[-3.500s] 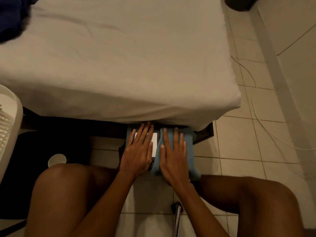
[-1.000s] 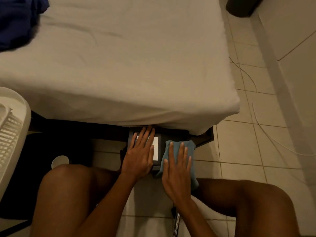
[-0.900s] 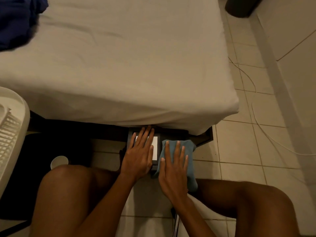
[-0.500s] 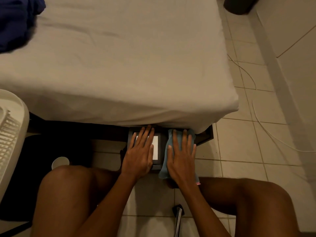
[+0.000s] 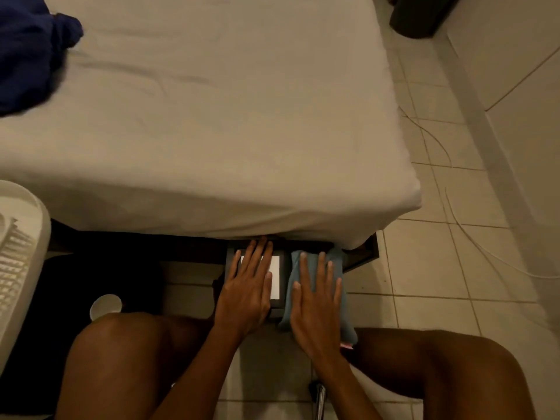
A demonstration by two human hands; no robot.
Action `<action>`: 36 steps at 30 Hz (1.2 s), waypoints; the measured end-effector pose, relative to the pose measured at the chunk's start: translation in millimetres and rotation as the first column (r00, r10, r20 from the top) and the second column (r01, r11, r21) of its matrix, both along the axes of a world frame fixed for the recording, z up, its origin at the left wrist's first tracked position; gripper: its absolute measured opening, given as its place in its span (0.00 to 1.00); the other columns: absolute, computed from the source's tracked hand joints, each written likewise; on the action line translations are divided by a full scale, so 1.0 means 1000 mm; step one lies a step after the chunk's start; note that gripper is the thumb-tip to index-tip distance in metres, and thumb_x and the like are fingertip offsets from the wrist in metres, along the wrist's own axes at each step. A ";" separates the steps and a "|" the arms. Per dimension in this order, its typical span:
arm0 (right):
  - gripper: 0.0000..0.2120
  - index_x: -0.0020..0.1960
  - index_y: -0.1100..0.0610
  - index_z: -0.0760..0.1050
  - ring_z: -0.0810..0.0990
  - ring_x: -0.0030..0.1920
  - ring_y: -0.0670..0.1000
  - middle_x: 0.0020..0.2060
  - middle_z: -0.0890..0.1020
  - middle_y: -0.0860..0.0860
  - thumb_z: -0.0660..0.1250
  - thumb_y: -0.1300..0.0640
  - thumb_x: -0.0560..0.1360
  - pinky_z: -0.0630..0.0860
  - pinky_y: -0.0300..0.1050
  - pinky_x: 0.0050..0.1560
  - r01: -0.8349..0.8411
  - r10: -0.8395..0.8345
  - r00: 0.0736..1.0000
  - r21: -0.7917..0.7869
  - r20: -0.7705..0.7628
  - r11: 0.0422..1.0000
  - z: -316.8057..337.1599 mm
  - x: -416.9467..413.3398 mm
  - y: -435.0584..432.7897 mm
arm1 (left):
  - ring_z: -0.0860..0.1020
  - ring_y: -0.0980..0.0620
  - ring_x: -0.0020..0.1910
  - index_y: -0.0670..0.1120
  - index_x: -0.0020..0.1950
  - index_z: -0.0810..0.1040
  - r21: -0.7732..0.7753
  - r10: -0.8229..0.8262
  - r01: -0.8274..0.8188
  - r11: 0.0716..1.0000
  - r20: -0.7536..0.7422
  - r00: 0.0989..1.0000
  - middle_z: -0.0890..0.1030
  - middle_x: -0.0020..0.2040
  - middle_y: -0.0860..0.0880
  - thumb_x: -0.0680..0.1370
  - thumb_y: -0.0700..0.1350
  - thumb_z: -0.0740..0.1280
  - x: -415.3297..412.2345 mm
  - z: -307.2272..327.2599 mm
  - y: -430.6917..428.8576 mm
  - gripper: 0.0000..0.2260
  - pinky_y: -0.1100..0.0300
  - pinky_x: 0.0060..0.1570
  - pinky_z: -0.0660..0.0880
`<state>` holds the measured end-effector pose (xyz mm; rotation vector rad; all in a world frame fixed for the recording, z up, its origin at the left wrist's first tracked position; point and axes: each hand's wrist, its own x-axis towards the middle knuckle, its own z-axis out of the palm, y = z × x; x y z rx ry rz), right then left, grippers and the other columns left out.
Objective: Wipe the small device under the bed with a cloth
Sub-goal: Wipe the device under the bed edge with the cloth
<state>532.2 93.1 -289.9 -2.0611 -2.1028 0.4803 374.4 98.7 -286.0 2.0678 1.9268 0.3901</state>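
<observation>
**Head view: flat-palm wipe at the edge of the bed**

Head camera looks down on a person seated on the pale tiled floor (image 5: 424, 268), knees apart, both hands reaching to the lower edge of the white-sheeted bed (image 5: 212, 131). The small dark box-shaped device with a white panel on top (image 5: 277, 278) sits on the floor partly under the bed's overhang, its far end hidden in shadow.

The left hand (image 5: 247, 295) lies spread and flat on the device, fingers extended over the white panel, gripping nothing, only pressing down. The right hand (image 5: 316, 301) is likewise open and flat, palm down on the light blue soft cloth (image 5: 339, 268), which drapes over the device's right side and trails down toward the floor; the cloth is pinned under the palm, not pinched.

To do this stroke well, I judge the left hand should hold the device firmly so it does not slide further under the bed, while the right keeps even pressure and draws the cloth along the full length of the casing. The area under the left palm will need its own pass.
</observation>
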 end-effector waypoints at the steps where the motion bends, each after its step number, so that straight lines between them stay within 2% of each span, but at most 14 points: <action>1: 0.28 0.80 0.44 0.41 0.44 0.80 0.55 0.80 0.46 0.53 0.44 0.43 0.81 0.42 0.58 0.77 0.012 -0.012 1.000 -0.004 0.016 1.000 0.000 -0.005 -0.009 | 0.46 0.55 0.81 0.47 0.81 0.51 -0.005 0.000 0.000 1.000 0.004 1.000 0.50 0.82 0.50 0.83 0.50 0.45 -0.001 0.000 0.000 0.25 0.48 0.78 0.52; 6: 0.27 0.79 0.43 0.41 0.44 0.80 0.54 0.80 0.46 0.53 0.39 0.41 0.81 0.45 0.60 0.78 -0.078 0.078 0.997 -0.015 -0.023 0.997 0.009 -0.003 0.015 | 0.45 0.55 0.81 0.47 0.81 0.50 0.002 0.002 -0.002 1.000 -0.002 1.000 0.50 0.82 0.50 0.83 0.51 0.45 0.001 0.000 0.001 0.25 0.50 0.79 0.50; 9: 0.27 0.80 0.45 0.46 0.49 0.80 0.55 0.80 0.51 0.55 0.41 0.41 0.82 0.48 0.62 0.77 -0.024 0.024 1.000 0.016 -0.010 1.000 0.004 0.008 0.014 | 0.45 0.56 0.81 0.48 0.81 0.50 -0.004 -0.002 0.002 1.000 -0.006 1.000 0.49 0.82 0.50 0.84 0.50 0.46 0.002 0.003 0.000 0.25 0.49 0.79 0.50; 12: 0.28 0.80 0.46 0.46 0.50 0.79 0.57 0.80 0.51 0.56 0.44 0.42 0.81 0.45 0.60 0.76 0.033 -0.033 0.999 0.000 0.002 0.999 0.003 -0.009 -0.016 | 0.44 0.56 0.81 0.48 0.81 0.49 -0.008 0.001 -0.001 1.000 -0.004 1.000 0.49 0.82 0.51 0.84 0.50 0.46 -0.001 0.001 -0.001 0.25 0.49 0.78 0.51; 16: 0.28 0.79 0.42 0.39 0.39 0.79 0.53 0.80 0.40 0.52 0.37 0.41 0.81 0.39 0.56 0.77 -0.086 0.084 0.996 -0.065 -0.030 0.994 0.011 -0.008 0.007 | 0.45 0.55 0.81 0.47 0.81 0.50 0.002 -0.004 0.004 1.000 -0.004 1.000 0.49 0.82 0.51 0.84 0.49 0.48 0.000 0.001 0.000 0.25 0.49 0.78 0.51; 18: 0.27 0.79 0.41 0.39 0.40 0.80 0.52 0.80 0.41 0.50 0.39 0.41 0.81 0.40 0.57 0.78 -0.100 0.099 0.995 -0.040 -0.026 0.994 0.011 0.007 0.022 | 0.45 0.55 0.81 0.47 0.81 0.50 0.003 -0.002 0.002 1.000 -0.002 1.000 0.50 0.82 0.51 0.84 0.50 0.48 0.001 0.002 0.001 0.25 0.49 0.79 0.51; 21: 0.28 0.79 0.41 0.39 0.40 0.80 0.53 0.80 0.41 0.51 0.39 0.41 0.81 0.42 0.58 0.77 -0.030 0.030 0.999 -0.045 0.014 0.999 0.009 0.008 0.003 | 0.45 0.56 0.81 0.48 0.81 0.49 -0.012 -0.011 0.011 1.000 -0.003 1.000 0.49 0.82 0.51 0.84 0.50 0.46 0.000 0.001 -0.002 0.25 0.49 0.79 0.51; 25: 0.28 0.79 0.41 0.38 0.38 0.79 0.53 0.80 0.40 0.52 0.39 0.40 0.80 0.36 0.56 0.76 -0.032 0.028 0.998 -0.090 -0.049 0.995 0.013 -0.014 -0.013 | 0.44 0.56 0.80 0.48 0.81 0.48 -0.013 -0.003 0.003 1.000 0.007 1.000 0.49 0.82 0.51 0.84 0.51 0.45 -0.002 -0.001 0.000 0.25 0.49 0.79 0.51; 29: 0.28 0.78 0.39 0.41 0.34 0.77 0.48 0.78 0.36 0.47 0.38 0.38 0.79 0.37 0.54 0.77 -0.134 0.113 0.978 -0.114 -0.176 0.984 0.031 0.005 -0.002 | 0.44 0.56 0.80 0.48 0.81 0.48 0.006 -0.001 0.001 1.000 0.024 1.000 0.48 0.82 0.51 0.84 0.51 0.46 -0.002 -0.004 0.000 0.25 0.50 0.79 0.49; 30: 0.27 0.79 0.39 0.45 0.38 0.77 0.48 0.79 0.39 0.46 0.42 0.39 0.81 0.43 0.54 0.76 -0.124 0.100 0.968 -0.091 -0.231 0.988 0.035 0.014 0.000 | 0.44 0.56 0.80 0.48 0.81 0.49 0.012 0.000 0.000 1.000 0.018 1.000 0.49 0.82 0.51 0.84 0.50 0.46 -0.001 -0.004 0.000 0.25 0.50 0.78 0.49; 32: 0.24 0.78 0.42 0.55 0.52 0.77 0.50 0.80 0.48 0.47 0.53 0.46 0.83 0.60 0.50 0.72 -0.011 -0.003 0.939 -0.038 -0.343 0.999 0.045 0.032 0.014 | 0.46 0.55 0.81 0.47 0.81 0.50 0.014 -0.002 0.002 1.000 0.009 1.000 0.50 0.82 0.50 0.84 0.50 0.46 -0.001 -0.003 0.001 0.25 0.51 0.78 0.49; 34: 0.23 0.76 0.47 0.63 0.65 0.73 0.52 0.78 0.58 0.51 0.59 0.53 0.82 0.67 0.45 0.66 0.124 -0.132 0.918 -0.046 -0.373 0.991 0.050 0.051 0.034 | 0.47 0.52 0.81 0.46 0.81 0.52 -0.012 -0.007 0.007 1.000 0.002 1.000 0.51 0.82 0.49 0.83 0.51 0.45 0.000 -0.002 0.001 0.25 0.51 0.78 0.49; 36: 0.21 0.73 0.52 0.68 0.73 0.67 0.54 0.72 0.68 0.55 0.61 0.57 0.81 0.71 0.46 0.64 0.133 -0.169 0.919 -0.122 -0.356 0.984 0.053 0.071 0.056 | 0.51 0.49 0.81 0.45 0.80 0.55 -0.029 0.004 -0.003 1.000 0.022 1.000 0.53 0.81 0.46 0.82 0.51 0.45 0.002 0.003 0.002 0.26 0.52 0.78 0.49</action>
